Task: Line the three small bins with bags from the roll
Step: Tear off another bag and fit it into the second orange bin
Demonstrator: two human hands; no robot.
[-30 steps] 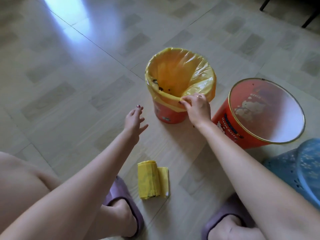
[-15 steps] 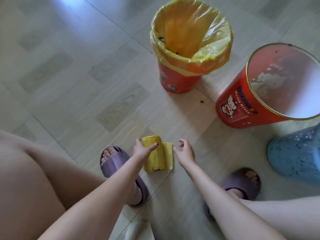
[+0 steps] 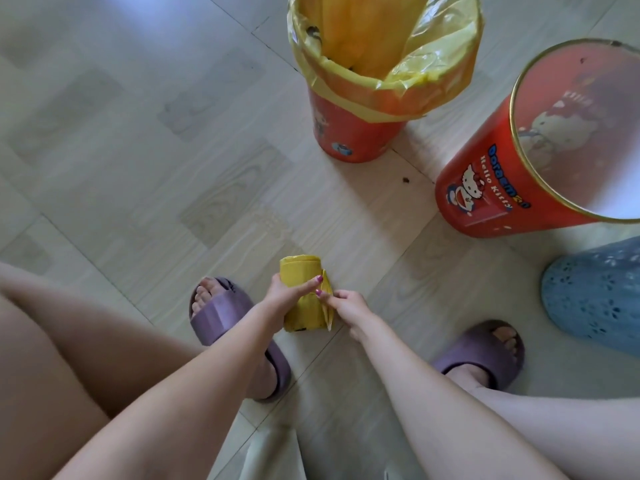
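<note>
The yellow roll of bags (image 3: pixel 301 271) lies on the floor between my feet. My left hand (image 3: pixel 285 294) grips the roll across its middle. My right hand (image 3: pixel 348 306) pinches the loose yellow bag end (image 3: pixel 327 308) at the roll's right side. A small red bin (image 3: pixel 349 133) at the top centre wears a yellow bag (image 3: pixel 426 74) folded over its rim. A larger red cartoon-printed bin (image 3: pixel 485 195) stands at the right with no bag in it. A blue perforated bin (image 3: pixel 595 296) sits at the right edge, partly cut off.
I stand on a pale wood-pattern floor (image 3: pixel 138 150) in purple slippers, the left slipper (image 3: pixel 221 317) just left of the roll and the right slipper (image 3: pixel 485 351) to its right. A small dark crumb (image 3: pixel 405 180) lies between the two red bins.
My right hand left the lined bin's rim and both hands came down to the roll. The left hand now grips the roll and the right hand pinches its loose end.
</note>
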